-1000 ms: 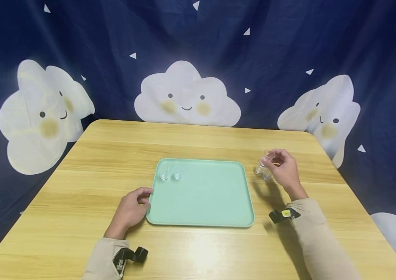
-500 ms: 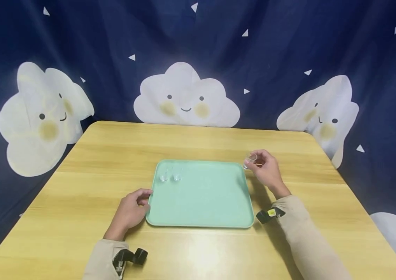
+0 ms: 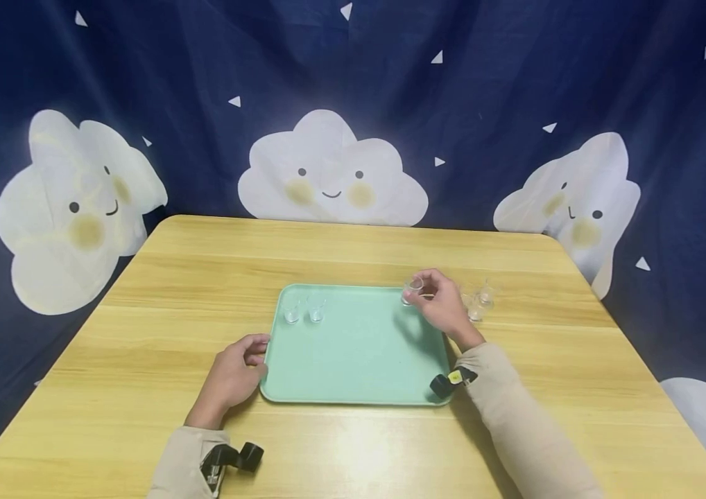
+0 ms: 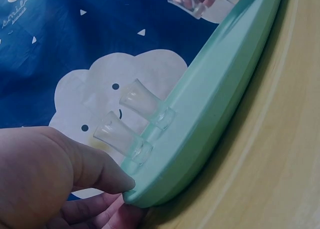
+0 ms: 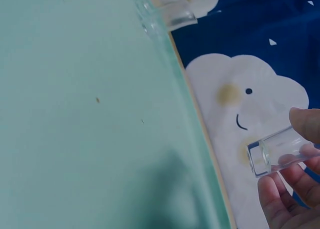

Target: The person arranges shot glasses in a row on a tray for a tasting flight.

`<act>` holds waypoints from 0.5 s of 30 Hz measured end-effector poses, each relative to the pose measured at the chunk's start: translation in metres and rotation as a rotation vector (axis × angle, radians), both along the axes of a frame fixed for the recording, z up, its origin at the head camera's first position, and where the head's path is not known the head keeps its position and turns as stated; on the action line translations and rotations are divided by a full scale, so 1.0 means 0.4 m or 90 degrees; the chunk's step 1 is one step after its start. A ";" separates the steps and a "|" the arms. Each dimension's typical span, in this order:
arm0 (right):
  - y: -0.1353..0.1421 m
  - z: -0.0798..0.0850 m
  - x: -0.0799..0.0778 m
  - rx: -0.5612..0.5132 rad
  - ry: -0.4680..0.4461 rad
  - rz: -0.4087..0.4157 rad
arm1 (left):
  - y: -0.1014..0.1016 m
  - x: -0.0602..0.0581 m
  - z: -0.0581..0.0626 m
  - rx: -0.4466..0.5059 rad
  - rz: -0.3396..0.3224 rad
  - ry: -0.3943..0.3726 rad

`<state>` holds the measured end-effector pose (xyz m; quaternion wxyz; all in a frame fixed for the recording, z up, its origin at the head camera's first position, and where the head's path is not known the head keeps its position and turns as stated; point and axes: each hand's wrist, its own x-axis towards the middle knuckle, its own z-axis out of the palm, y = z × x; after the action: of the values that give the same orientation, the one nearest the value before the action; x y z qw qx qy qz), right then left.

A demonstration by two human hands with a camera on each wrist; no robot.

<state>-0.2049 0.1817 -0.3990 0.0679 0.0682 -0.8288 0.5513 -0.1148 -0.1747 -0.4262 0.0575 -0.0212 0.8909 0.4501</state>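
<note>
A clear shot glass is in my right hand, held between thumb and fingers above the far right part of the green tray. The right wrist view shows this glass with its thick base pointing away from the palm. My left hand holds the tray's left edge; in the left wrist view its thumb lies on the rim with fingers below. Two more shot glasses, one beside the other, stand upright at the tray's far left corner.
More clear glasses stand grouped on the wooden table right of the tray, partly behind the right hand. A dark blue curtain with cloud prints hangs behind the table's far edge.
My right hand has carried the shot glass leftward, from the group on the table to over the tray. The left hand stays at the tray's edge.
</note>
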 end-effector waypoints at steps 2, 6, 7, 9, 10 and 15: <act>-0.012 -0.006 -0.002 0.009 0.001 0.008 | -0.001 0.001 0.000 -0.001 -0.003 0.002; -0.039 -0.018 -0.001 0.035 -0.005 0.025 | -0.005 0.008 -0.002 -0.008 -0.006 -0.004; -0.046 -0.022 -0.001 0.038 -0.011 0.030 | -0.006 0.011 -0.003 -0.011 -0.007 -0.008; -0.060 -0.027 0.000 0.042 -0.023 0.043 | -0.007 0.015 -0.005 -0.017 -0.008 -0.014; -0.067 -0.029 0.000 0.044 -0.031 0.051 | -0.008 0.016 -0.006 -0.019 -0.009 -0.016; -0.094 -0.028 -0.008 0.062 -0.029 0.061 | -0.006 0.005 -0.003 -0.008 -0.014 0.002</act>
<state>-0.2082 0.1440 -0.4100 0.0192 0.0983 -0.8519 0.5140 -0.1126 -0.1769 -0.4276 0.0613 -0.0111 0.8938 0.4441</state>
